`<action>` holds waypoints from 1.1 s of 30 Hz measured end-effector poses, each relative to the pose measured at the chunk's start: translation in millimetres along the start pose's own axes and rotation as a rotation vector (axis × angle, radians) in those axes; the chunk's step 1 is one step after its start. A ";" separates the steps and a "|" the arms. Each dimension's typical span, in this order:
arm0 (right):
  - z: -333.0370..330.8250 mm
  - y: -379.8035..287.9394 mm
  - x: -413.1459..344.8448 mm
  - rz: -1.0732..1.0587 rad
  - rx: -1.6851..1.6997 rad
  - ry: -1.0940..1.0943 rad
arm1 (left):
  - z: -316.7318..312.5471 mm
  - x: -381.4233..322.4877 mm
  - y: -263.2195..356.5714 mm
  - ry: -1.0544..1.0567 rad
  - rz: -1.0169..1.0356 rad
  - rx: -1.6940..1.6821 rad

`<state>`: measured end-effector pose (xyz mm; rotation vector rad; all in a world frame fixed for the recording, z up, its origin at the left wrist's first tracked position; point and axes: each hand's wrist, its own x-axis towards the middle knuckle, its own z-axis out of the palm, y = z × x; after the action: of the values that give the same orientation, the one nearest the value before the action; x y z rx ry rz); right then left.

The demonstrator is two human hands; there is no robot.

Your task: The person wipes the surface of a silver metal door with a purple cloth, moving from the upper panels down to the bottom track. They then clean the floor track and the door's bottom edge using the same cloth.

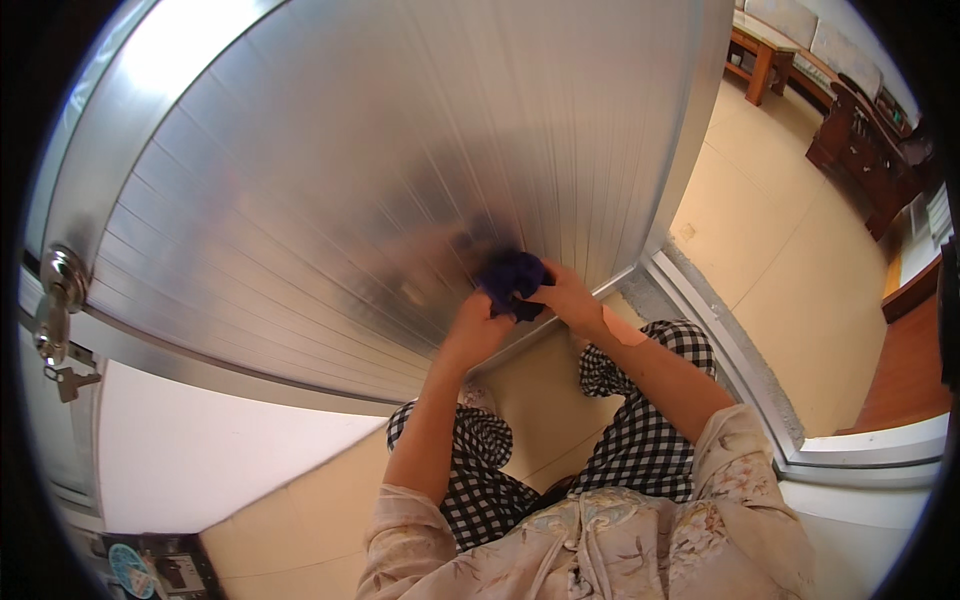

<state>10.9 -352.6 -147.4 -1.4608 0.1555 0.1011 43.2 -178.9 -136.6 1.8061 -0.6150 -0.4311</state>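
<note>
A bunched dark purple cloth (512, 281) is held between my two hands, in front of a ribbed metal door panel (315, 187). My left hand (481, 326) grips its lower left side, while the fingers of my right hand (564, 296) pinch it from the right. Whether the cloth touches the panel I cannot tell. A blurred reflection of the hands and cloth shows on the shiny surface. At the door's left edge is a round metal knob (64, 276), with keys (73, 382) hanging from its lock.
A metal door frame track (720, 352) runs along the floor at right. Beyond it are tiled floor (772, 202), a wooden table (763, 56) and a dark carved wooden piece of furniture (862, 150). My knees in checked trousers (637, 450) are close below the door.
</note>
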 end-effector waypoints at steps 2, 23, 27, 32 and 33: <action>7.3 7.3 3.3 -0.203 -0.081 0.181 | -1.2 -2.5 -1.0 0.056 0.063 -0.024; -10.8 353.7 85.2 0.276 0.501 0.838 | 21.2 -9.6 18.1 0.286 0.082 0.022; -20.5 321.4 87.7 0.339 0.741 0.799 | 33.7 -1.1 17.3 -0.074 0.099 0.217; -8.7 147.0 63.6 0.028 0.510 0.874 | 43.4 -0.7 21.6 -0.500 0.104 0.410; -6.7 117.7 55.7 -0.125 0.357 0.867 | 43.5 3.0 24.4 -0.512 0.110 0.384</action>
<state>46.4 -348.0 -272.8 -1.0697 0.7441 -0.6433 16.0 -219.6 -126.8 2.0176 -1.2121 -0.7498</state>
